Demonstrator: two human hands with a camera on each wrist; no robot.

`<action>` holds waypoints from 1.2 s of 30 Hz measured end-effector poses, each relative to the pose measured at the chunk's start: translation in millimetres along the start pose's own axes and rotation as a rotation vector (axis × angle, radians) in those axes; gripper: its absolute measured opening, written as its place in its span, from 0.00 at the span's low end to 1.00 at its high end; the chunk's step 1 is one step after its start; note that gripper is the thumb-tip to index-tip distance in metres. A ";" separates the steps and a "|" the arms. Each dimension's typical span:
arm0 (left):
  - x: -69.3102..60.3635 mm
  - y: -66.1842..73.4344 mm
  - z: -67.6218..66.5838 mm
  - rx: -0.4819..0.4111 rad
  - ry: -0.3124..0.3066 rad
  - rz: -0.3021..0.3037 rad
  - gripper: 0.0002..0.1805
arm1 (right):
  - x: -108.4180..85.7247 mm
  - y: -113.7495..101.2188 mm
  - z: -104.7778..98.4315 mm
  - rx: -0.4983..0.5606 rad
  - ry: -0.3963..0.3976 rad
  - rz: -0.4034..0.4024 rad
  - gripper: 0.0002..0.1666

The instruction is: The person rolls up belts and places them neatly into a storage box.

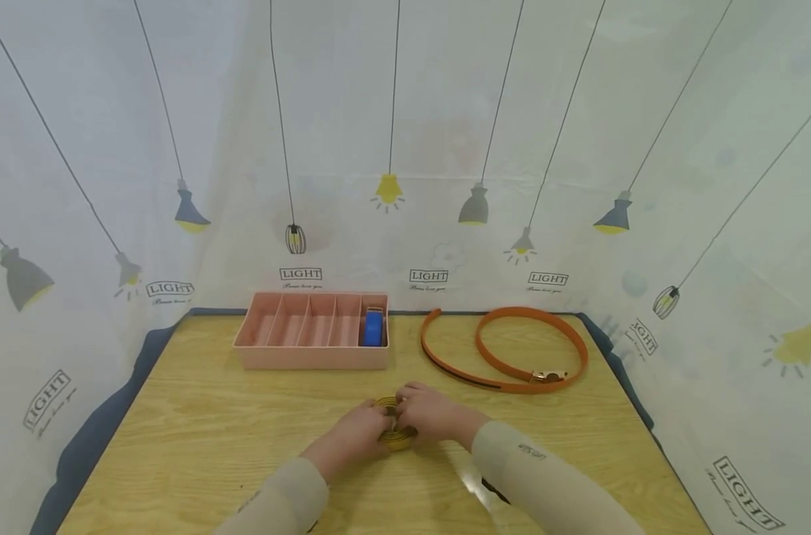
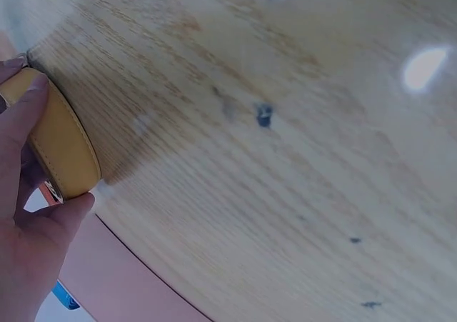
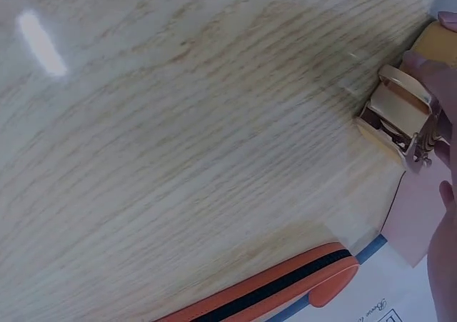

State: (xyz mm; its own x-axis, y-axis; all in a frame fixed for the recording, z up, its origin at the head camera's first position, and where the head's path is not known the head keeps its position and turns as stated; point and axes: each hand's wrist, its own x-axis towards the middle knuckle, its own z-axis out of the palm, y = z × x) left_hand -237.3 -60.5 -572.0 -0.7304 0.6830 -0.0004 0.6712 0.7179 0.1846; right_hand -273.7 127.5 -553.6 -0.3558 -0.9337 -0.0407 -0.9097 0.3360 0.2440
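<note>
A yellow belt (image 1: 396, 443), rolled into a coil, stands on the table between both hands in the head view. My left hand (image 1: 358, 432) grips the coil's left side; in the left wrist view, its thumb and fingers pinch the stitched yellow strap (image 2: 70, 147). From the right, my right hand (image 1: 433, 413) holds the same coil, its fingers partly covering it. The gold buckle (image 3: 401, 109) shows at the outside of the coil in the right wrist view, beside the right fingers.
Behind the hands stands a pink divided tray (image 1: 314, 359), with a rolled blue belt (image 1: 373, 328) in its rightmost compartment. An orange belt (image 1: 512, 388) with a metal buckle lies loosely looped at the back right. A lamp-printed sheet (image 1: 351, 253) surrounds the wooden table (image 1: 198, 446).
</note>
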 end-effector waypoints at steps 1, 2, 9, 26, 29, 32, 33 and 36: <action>0.2 -0.5 -0.3 -0.001 0.003 0.007 0.11 | 0.2 0.4 -0.1 -0.002 0.001 -0.001 0.14; 0.1 -0.4 -1.3 -0.006 0.004 0.011 0.11 | 0.5 0.7 -0.5 -0.003 0.002 -0.003 0.13; -1.2 -5.6 0.6 -0.038 0.032 0.029 0.13 | 4.0 -1.3 -3.2 -0.004 -0.001 0.011 0.11; -3.9 -13.0 -2.5 -0.037 -0.020 0.096 0.15 | 5.9 -10.0 -2.5 0.026 -0.012 0.077 0.14; -5.7 -15.2 -7.4 0.072 -0.004 0.167 0.13 | 7.3 -11.7 -3.8 0.027 -0.027 0.086 0.13; -8.1 -19.1 -10.3 0.153 0.021 0.234 0.12 | 8.6 -13.4 -7.4 0.031 -0.037 0.091 0.12; -8.7 -20.5 -10.4 0.171 0.029 0.248 0.14 | 8.8 -13.9 -9.1 0.032 -0.039 0.090 0.12; -10.3 -24.1 -10.6 0.168 0.041 0.272 0.15 | 9.1 -15.0 -14.2 0.034 -0.039 0.084 0.13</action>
State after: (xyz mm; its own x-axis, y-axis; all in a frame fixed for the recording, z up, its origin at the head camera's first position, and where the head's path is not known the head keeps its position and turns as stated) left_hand -247.3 -86.2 -566.1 -0.5232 0.8496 0.0670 0.8517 0.5239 0.0076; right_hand -260.2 112.1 -543.8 -0.4384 -0.8968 -0.0598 -0.8830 0.4172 0.2151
